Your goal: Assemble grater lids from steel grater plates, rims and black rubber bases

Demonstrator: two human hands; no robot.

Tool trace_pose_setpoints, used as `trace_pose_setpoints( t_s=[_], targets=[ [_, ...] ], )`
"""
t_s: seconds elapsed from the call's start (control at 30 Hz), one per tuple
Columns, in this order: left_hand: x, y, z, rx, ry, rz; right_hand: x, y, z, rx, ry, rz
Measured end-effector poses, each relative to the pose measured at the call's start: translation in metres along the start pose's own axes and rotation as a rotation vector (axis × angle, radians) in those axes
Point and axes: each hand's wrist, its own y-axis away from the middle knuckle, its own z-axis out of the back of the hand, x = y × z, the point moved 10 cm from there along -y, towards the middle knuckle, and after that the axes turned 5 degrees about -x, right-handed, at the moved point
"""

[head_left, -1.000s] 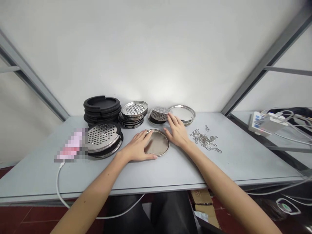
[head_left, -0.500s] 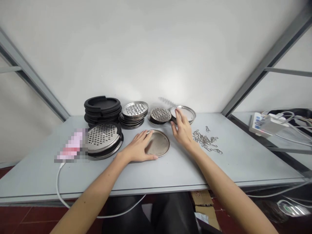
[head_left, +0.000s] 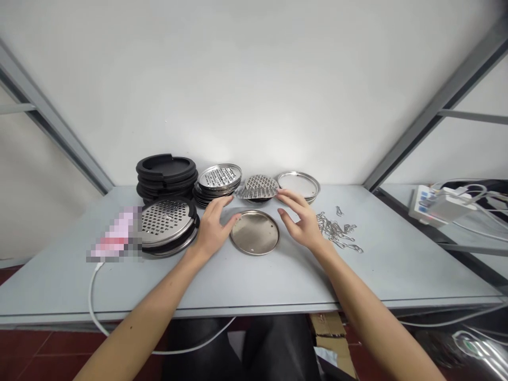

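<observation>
A thin metal grater disc [head_left: 257, 193] is held nearly edge-on between my hands, its row of raised teeth showing. The fingertips of my left hand [head_left: 213, 226] touch its left edge, thumb apart from the fingers. At the opposite edge are the fingertips of my right hand [head_left: 302, 218]. Below it, flat on the table, lies a round shallow metal lid [head_left: 255, 233] with small holes near its rim. A stack of finer grater discs [head_left: 262, 182] stands just behind the held disc, partly hidden by it.
Black ring holders [head_left: 166, 177] are stacked at the back left, with assembled graters [head_left: 164, 222] in front. Beside them is a coarse grater stack [head_left: 219, 177]. More metal lids [head_left: 299, 184] and a pile of wire clips [head_left: 337, 233] sit right. A power strip [head_left: 426, 206] lies beyond.
My left hand has left the lid on the table and moved to the grater disc. My right hand has brought the disc down from near the wall to between both hands.
</observation>
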Motion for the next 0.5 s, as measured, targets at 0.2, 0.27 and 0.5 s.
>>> trace_pose_setpoints(
  t_s=[0.2, 0.27, 0.5],
  targets=[
    [-0.01, -0.001, 0.023, -0.219, -0.021, -0.002, -0.003, 0.001, -0.005, 0.076, -0.024, -0.09],
    [-0.01, -0.003, 0.023, -0.199, -0.014, -0.005, -0.004, 0.002, -0.008, 0.101, -0.059, -0.095],
    [-0.017, -0.002, 0.023, -0.183, 0.014, -0.091, -0.01, 0.006, -0.02, 0.172, -0.187, -0.171]
  ],
)
